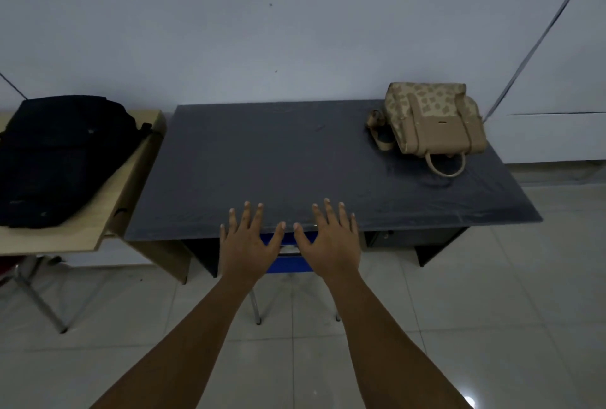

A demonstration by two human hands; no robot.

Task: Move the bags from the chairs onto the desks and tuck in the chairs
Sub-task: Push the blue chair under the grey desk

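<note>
Hands, left (250,244) and right (329,241), fingers splayed flat, empty, above blue chair (286,256) under matte dark desk (295,159).

Two bare, sleeveless forearms

No words, numbers or signs can be read anywhere. The tan bag (436,123) at two o'clock bears a small dark tag on its front pocket, too small to read.
</note>
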